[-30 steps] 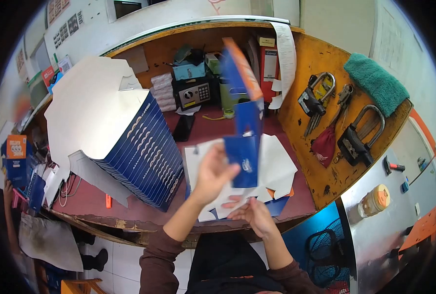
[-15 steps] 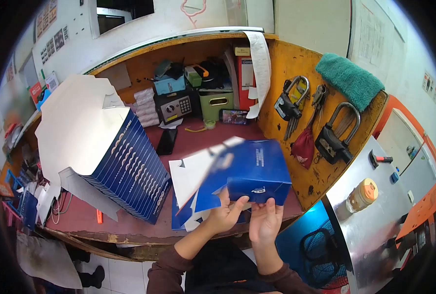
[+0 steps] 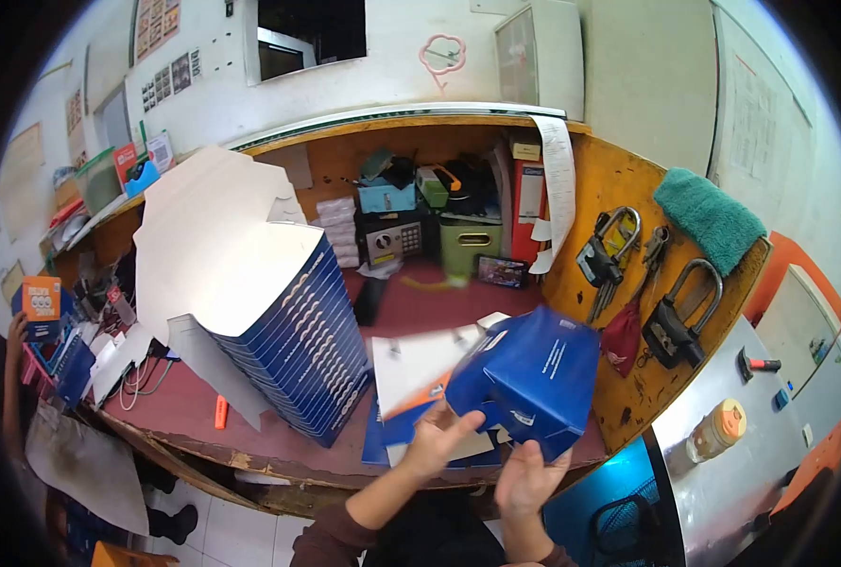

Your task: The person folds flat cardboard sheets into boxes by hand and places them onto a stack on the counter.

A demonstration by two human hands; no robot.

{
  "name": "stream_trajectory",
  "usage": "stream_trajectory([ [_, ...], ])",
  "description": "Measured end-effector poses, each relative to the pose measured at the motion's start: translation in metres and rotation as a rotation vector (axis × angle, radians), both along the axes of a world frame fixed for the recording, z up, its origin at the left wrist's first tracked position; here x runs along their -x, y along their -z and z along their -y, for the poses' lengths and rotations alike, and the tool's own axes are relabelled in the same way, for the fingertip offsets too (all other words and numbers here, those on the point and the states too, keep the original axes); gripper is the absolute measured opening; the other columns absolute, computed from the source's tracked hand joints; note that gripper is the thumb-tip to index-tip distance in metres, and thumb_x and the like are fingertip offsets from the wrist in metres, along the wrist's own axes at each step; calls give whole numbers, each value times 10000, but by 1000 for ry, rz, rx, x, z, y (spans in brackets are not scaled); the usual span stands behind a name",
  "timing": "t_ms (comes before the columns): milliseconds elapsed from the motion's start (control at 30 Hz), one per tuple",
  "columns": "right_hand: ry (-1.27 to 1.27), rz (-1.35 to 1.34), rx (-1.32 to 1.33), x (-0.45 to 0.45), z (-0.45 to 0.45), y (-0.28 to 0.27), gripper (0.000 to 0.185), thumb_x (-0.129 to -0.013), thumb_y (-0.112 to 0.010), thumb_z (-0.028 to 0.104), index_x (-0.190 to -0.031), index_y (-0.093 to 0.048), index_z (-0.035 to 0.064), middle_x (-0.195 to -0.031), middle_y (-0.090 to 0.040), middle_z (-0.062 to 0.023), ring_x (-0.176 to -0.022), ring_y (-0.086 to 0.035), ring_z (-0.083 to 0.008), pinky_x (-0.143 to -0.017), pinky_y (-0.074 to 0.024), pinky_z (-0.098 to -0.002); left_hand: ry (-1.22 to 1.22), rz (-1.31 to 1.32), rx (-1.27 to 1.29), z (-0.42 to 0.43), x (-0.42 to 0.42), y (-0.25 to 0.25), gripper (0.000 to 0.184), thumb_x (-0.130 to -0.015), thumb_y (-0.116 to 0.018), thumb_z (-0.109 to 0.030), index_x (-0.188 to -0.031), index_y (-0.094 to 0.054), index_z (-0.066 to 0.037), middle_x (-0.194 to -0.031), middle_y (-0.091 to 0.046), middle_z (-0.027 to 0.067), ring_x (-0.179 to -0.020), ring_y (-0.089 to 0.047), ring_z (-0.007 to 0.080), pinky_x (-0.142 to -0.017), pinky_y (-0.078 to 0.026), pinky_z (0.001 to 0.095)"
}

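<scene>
A blue cardboard box (image 3: 548, 369), partly folded into shape, is tilted above the desk in both my hands. My left hand (image 3: 437, 438) grips its lower left edge, beside a loose flap. At its lower right corner, my right hand (image 3: 531, 480) holds on with the thumb in front and the fingers partly hidden. Flat blue-and-white carton blanks (image 3: 411, 364) lie under and behind the box. To the left stands a tall leaning stack of nested blue boxes (image 3: 293, 345), its white flaps spread at the top.
A small safe (image 3: 394, 243), a green bin (image 3: 471, 248) and a phone (image 3: 502, 271) stand at the desk's back. Padlocks (image 3: 676, 326) hang on the right panel under a green towel (image 3: 709, 217). At far left, another person's hand (image 3: 18, 328) holds an orange-and-blue box (image 3: 42, 307).
My view has shifted, so the scene sits lower and further right. The box has tilted in my hands, its right side turning upward. Another person's hand with a box now shows at far left.
</scene>
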State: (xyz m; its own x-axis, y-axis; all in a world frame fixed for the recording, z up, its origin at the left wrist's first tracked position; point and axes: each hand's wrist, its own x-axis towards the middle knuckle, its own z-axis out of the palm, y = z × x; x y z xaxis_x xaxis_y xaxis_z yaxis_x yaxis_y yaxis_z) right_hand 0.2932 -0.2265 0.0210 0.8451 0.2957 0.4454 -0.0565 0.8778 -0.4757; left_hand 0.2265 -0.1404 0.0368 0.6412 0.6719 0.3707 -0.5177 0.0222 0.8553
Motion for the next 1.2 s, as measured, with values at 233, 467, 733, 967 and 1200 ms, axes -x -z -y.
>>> stream_trajectory([
  [233,8,484,420,1,-19,57,409,-668,-670,-22,-1053,-536,6,-1089,-537,-123,-1002,-516,-199,-876,-402,-362,235,67,543,-15,13,-5,241,-859,-541,-311,-984,-535,-106,-975,-557,1,-864,-510,103,-802,-392,282],
  [467,-214,251,590,-64,2,104,696,-813,-453,524,-1270,-341,11,-1191,-475,-165,-1088,-454,-311,-955,-333,-400,361,-211,391,-75,60,0,468,-811,-591,-267,-1150,-456,25,-1071,-563,108,-905,-587,180,-803,-473,314],
  [733,-464,74,353,-63,32,9,343,-863,-489,142,-1143,-432,-48,-1058,-543,-140,-912,-562,-206,-799,-451,-309,524,10,92,-71,59,25,601,-814,-568,-399,-1200,-409,32,-1101,-543,104,-993,-536,166,-872,-423,303],
  [967,-256,135,136,-34,12,21,404,-835,-575,215,-1098,-442,-61,-1048,-530,-152,-934,-534,-224,-835,-437,-368,1173,282,645,-5,39,40,542,-912,-296,-443,-1184,-419,8,-958,-575,125,-660,-603,263,-470,-481,315],
  [1200,-318,-52,96,-4,-1,-13,419,-876,-521,248,-1048,-473,-131,-997,-563,-170,-856,-566,-212,-757,-471,-333,433,363,-59,4,29,37,599,-800,-593,-317,-1255,-319,-39,-991,-548,62,-607,-486,113,-545,-407,209],
])
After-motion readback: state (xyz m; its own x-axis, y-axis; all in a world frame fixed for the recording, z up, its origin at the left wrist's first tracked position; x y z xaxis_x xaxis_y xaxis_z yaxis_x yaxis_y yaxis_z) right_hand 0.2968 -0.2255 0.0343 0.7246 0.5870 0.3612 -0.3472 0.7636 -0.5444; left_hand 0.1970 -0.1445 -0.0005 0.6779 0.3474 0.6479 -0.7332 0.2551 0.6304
